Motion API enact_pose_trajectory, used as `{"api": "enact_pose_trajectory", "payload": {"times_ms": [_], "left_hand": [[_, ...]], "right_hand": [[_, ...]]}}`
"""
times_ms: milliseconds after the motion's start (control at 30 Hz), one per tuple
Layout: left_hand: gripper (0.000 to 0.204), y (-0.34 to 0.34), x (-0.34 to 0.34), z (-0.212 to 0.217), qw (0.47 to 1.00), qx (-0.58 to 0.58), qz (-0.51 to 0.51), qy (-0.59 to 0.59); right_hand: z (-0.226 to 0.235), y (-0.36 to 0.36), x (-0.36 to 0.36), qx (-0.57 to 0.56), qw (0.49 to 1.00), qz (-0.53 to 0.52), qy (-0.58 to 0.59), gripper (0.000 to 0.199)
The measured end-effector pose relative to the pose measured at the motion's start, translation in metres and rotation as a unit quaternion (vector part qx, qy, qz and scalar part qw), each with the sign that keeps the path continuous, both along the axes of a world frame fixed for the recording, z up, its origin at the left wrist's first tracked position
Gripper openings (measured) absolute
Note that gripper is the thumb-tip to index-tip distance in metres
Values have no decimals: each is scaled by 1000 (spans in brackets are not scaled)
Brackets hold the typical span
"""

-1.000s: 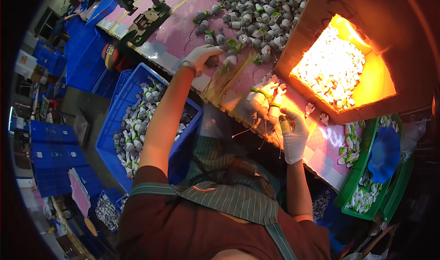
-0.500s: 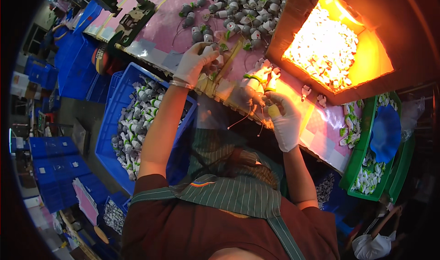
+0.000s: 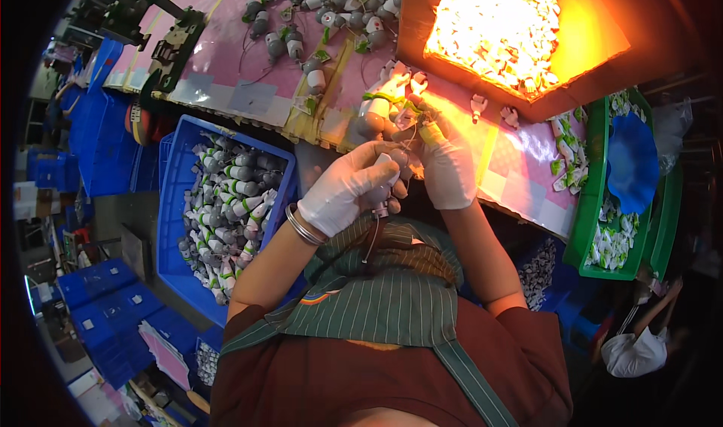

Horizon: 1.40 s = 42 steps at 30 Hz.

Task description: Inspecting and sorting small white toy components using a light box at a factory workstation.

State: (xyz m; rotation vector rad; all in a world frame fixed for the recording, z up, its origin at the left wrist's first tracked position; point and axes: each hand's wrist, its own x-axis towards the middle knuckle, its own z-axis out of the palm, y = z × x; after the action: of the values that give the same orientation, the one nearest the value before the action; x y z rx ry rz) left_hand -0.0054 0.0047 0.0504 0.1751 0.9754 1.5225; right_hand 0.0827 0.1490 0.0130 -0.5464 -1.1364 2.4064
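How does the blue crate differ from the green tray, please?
The blue crate sits below table level at the person's left; the green tray lies at the right, by the table's edge. The crate holds grey cylindrical parts; the tray holds small white-and-green pieces and a blue cloth-like thing. Both are open-topped.

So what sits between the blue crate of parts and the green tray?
In the head view, both gloved hands, left hand and right hand, meet between the blue crate and green tray, holding small grey motor-like parts over the pink table.

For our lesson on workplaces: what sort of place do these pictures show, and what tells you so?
Probably a small factory assembly bench. A blue crate holds many alike grey and white parts, more lie on the pink table, and the gloved left hand and right hand work on one part.
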Motion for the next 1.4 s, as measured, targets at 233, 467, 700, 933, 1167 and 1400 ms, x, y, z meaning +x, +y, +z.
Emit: {"api": "enact_pose_trajectory", "payload": {"times_ms": [233,467,700,933,1167,1400], "left_hand": [[37,-3,0,-4,994,-48,-19,94],[48,-9,-9,0,961,-64,-35,268],[51,-2,-11,-13,947,-13,-7,320],[42,-4,-18,-3,936,-127,-97,313],[35,5,-13,-29,794,-17,57,606],[33,8,-3,-18,736,-67,94,667]], "right_hand": [[8,6,0,-22,999,-18,-26,32],[16,23,10,160,977,115,-87,28],[15,20,12,175,959,190,-119,14],[13,10,9,356,920,138,-89,13],[1,12,15,108,966,192,-137,34],[3,7,10,-37,974,193,-109,28]]}}
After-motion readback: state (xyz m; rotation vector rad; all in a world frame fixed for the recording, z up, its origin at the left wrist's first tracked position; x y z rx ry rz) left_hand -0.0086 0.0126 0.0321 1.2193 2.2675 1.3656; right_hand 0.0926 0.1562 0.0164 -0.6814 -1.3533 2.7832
